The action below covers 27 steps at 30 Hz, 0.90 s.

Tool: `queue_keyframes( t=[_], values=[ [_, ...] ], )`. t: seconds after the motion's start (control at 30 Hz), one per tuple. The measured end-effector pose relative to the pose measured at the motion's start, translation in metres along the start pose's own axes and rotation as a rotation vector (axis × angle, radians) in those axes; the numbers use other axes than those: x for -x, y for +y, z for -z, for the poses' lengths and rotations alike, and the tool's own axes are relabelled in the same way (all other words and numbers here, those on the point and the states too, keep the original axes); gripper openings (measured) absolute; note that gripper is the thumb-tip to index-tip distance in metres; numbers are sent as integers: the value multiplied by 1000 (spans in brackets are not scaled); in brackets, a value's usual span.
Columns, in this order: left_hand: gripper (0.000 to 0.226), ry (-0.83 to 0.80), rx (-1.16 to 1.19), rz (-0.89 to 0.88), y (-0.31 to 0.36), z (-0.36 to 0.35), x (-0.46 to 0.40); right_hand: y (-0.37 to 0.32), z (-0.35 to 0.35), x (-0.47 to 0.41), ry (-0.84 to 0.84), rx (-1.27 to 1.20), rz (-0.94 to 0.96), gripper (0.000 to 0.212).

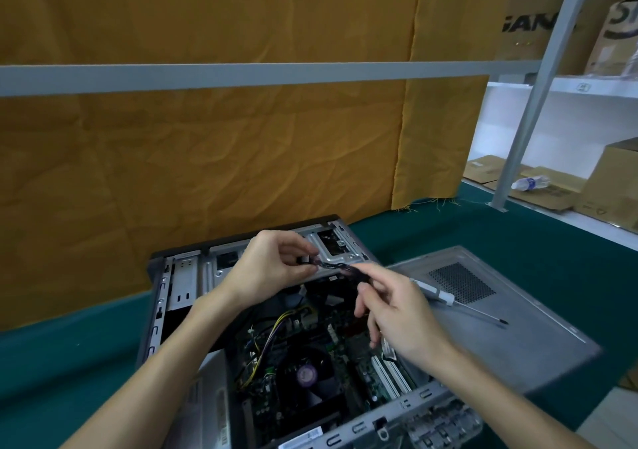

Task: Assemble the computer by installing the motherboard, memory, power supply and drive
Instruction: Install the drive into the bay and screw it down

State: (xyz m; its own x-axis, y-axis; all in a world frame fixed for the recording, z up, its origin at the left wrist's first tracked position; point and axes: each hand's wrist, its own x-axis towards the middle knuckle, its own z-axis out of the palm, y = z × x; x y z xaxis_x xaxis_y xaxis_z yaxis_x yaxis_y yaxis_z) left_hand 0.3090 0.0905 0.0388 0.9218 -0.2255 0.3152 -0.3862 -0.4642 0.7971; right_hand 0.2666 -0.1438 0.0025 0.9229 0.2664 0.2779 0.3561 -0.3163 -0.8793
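Observation:
An open grey computer case (162, 296) lies on the green table. The motherboard (303, 355) sits inside it, with a black CPU fan (307, 376) and yellow and black wires (276, 328). A metal drive cage (336, 246) is at the case's far end. My left hand (272, 265) pinches the connector end of a black cable (336, 266) above the case. My right hand (390, 310) pinches the same cable a little further along, its other fingers hanging loosely curled.
The grey case side panel (490, 314) lies to the right, with a white-handled screwdriver (448, 298) on it. An orange cloth (207, 155) hangs behind. At the far right, shelves hold cardboard boxes (611, 186) and a plastic bottle (530, 183).

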Motion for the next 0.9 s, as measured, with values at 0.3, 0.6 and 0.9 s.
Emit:
queue_keyframes(
  t=[0.3, 0.6, 0.9],
  values=[
    [31, 65, 238, -45, 14, 3, 0, 2, 0, -5, 118, -30, -68, 37],
    [24, -67, 260, 6, 12, 4, 2, -1, 1, -7, 167, -11, -97, 27],
    [13, -548, 459, 633, 17, 1, 6, -2, 2, -6, 191, -100, -79, 27]
  ],
)
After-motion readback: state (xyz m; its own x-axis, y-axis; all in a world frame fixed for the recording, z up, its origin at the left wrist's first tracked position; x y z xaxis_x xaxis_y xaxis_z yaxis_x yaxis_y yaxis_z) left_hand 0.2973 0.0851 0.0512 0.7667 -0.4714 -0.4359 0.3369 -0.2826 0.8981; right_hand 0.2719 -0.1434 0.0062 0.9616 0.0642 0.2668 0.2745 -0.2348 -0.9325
